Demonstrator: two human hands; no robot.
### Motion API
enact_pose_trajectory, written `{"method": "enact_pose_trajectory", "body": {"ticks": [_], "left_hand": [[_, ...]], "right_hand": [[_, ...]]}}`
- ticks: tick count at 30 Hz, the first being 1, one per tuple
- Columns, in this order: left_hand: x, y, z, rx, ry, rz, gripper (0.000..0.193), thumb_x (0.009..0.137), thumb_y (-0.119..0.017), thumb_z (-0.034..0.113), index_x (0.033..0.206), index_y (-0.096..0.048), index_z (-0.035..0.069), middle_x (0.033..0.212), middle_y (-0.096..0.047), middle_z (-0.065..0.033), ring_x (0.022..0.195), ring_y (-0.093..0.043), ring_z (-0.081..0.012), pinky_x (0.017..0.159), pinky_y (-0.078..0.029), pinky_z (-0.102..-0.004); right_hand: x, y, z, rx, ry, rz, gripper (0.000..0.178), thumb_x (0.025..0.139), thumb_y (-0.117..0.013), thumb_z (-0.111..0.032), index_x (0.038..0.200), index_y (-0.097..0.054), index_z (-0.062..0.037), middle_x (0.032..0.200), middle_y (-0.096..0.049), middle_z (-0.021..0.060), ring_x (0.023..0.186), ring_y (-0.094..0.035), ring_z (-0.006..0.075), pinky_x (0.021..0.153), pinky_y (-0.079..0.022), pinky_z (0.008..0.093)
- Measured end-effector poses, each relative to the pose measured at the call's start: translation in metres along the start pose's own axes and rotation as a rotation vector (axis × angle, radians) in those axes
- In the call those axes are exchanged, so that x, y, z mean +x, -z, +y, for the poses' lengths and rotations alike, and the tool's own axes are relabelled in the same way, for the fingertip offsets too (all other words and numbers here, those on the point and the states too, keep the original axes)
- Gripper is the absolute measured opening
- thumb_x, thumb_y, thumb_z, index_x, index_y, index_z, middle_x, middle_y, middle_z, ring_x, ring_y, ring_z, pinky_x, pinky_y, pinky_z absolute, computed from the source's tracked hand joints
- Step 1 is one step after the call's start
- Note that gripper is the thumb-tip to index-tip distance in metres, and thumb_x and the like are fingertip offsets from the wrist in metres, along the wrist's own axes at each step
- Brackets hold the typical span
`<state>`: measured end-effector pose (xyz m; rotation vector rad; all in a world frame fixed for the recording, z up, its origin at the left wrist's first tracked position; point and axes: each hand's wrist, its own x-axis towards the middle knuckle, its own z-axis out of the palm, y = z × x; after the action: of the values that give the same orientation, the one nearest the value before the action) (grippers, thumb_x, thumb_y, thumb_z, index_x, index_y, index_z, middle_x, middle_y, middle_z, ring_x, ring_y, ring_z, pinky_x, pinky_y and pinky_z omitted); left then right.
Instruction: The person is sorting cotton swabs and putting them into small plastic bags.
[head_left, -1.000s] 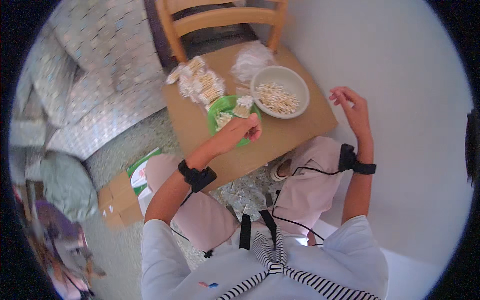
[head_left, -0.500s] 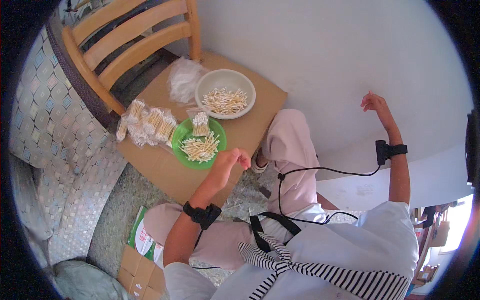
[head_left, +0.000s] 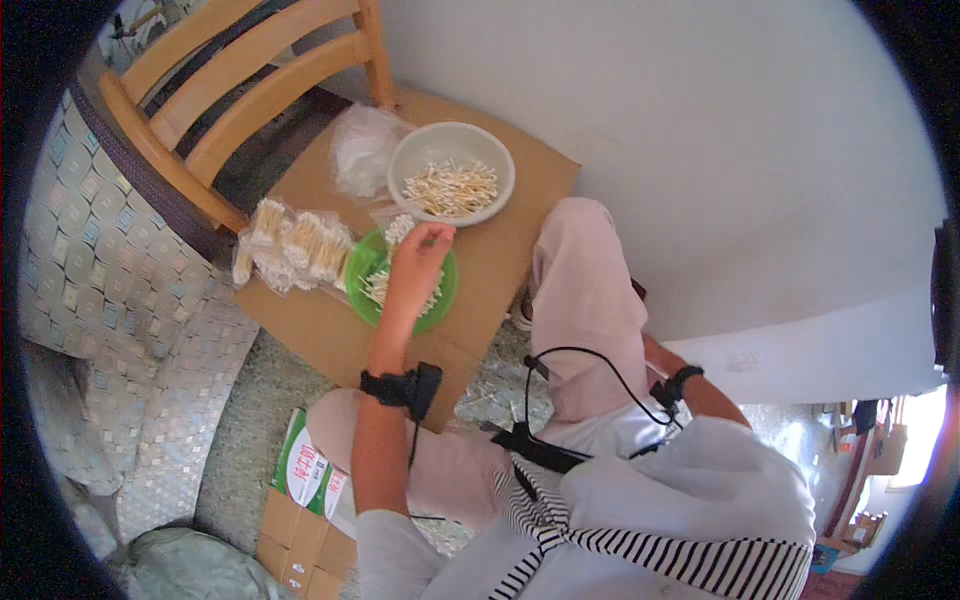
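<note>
My left hand point(head_left: 424, 255) reaches over the green bowl point(head_left: 354, 272), its fingers curled together beside the upright bag of cotton swabs point(head_left: 400, 228). Whether they grip anything is hidden. Loose cotton swabs point(head_left: 375, 287) lie in that bowl, partly covered by my hand and wrist. Just behind it stands a larger white bowl point(head_left: 495, 145) with a heap of cotton swabs point(head_left: 450, 188). My right forearm point(head_left: 700, 392) goes down behind my raised knee, which conceals the hand.
Several filled bags of cotton swabs point(head_left: 290, 245) lie left of the bowls, and clear plastic bags point(head_left: 362, 150) lie behind. All rest on cardboard point(head_left: 470, 290) over a wooden chair point(head_left: 275, 75). A white wall point(head_left: 740, 150) rises at right; a printed box point(head_left: 310, 470) lies on the floor.
My left hand has moved from the cardboard's near edge forward over the green bowl. My right hand has dropped from beside the wall to behind my knee.
</note>
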<state>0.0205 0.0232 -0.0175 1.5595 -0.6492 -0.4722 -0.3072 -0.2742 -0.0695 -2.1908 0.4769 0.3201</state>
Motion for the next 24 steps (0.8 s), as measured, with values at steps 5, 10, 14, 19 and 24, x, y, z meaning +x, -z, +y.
{"method": "enact_pose_trajectory", "body": {"ticks": [5, 10, 14, 19, 24], "left_hand": [[-0.010, 0.000, 0.000, -0.084, 0.054, -0.031, 0.018, 0.092, -0.056, 0.017, 0.097, -0.062, 0.000, 0.089, -0.064, -0.0022, 0.084, -0.057, -0.0088, 0.074, -0.044, -0.0228], [-0.019, 0.002, 0.001, -0.114, 0.135, 0.016, 0.018, 0.093, -0.055, 0.017, 0.096, -0.062, 0.001, 0.089, -0.063, -0.0013, 0.084, -0.057, -0.0077, 0.075, -0.044, -0.0223], [-0.018, 0.001, 0.003, -0.041, 0.136, 0.011, 0.016, 0.093, -0.055, 0.015, 0.096, -0.061, 0.001, 0.089, -0.063, -0.0015, 0.083, -0.057, -0.0078, 0.076, -0.044, -0.0230], [-0.033, -0.003, 0.003, -0.009, 0.085, -0.096, 0.013, 0.091, -0.056, 0.012, 0.090, -0.062, 0.001, 0.087, -0.063, -0.0028, 0.081, -0.056, -0.0090, 0.075, -0.043, -0.0224], [-0.034, -0.021, 0.004, 0.037, 0.129, -0.106, 0.013, 0.091, -0.056, 0.011, 0.088, -0.062, 0.001, 0.085, -0.062, -0.0030, 0.081, -0.056, -0.0097, 0.076, -0.043, -0.0231]], "right_hand": [[0.043, -0.026, 0.013, 0.046, 0.063, -0.034, 0.031, 0.089, -0.052, -0.030, 0.104, -0.064, -0.0048, 0.093, -0.064, 0.0077, 0.085, -0.060, 0.0194, 0.076, -0.048, 0.0320], [0.071, -0.055, 0.022, 0.100, 0.097, -0.080, 0.031, 0.089, -0.052, -0.030, 0.104, -0.064, -0.0048, 0.093, -0.064, 0.0080, 0.085, -0.060, 0.0197, 0.076, -0.048, 0.0321], [0.086, -0.077, 0.028, 0.137, 0.115, -0.117, 0.031, 0.089, -0.052, -0.030, 0.104, -0.064, -0.0049, 0.093, -0.064, 0.0083, 0.085, -0.061, 0.0199, 0.076, -0.048, 0.0323], [0.106, -0.099, 0.026, 0.166, 0.146, -0.160, 0.032, 0.089, -0.052, -0.030, 0.104, -0.064, -0.0049, 0.093, -0.064, 0.0086, 0.085, -0.061, 0.0201, 0.076, -0.048, 0.0324], [0.094, -0.120, 0.038, 0.212, 0.105, -0.138, 0.032, 0.089, -0.052, -0.030, 0.104, -0.064, -0.0050, 0.093, -0.064, 0.0090, 0.085, -0.061, 0.0204, 0.076, -0.048, 0.0326]]}}
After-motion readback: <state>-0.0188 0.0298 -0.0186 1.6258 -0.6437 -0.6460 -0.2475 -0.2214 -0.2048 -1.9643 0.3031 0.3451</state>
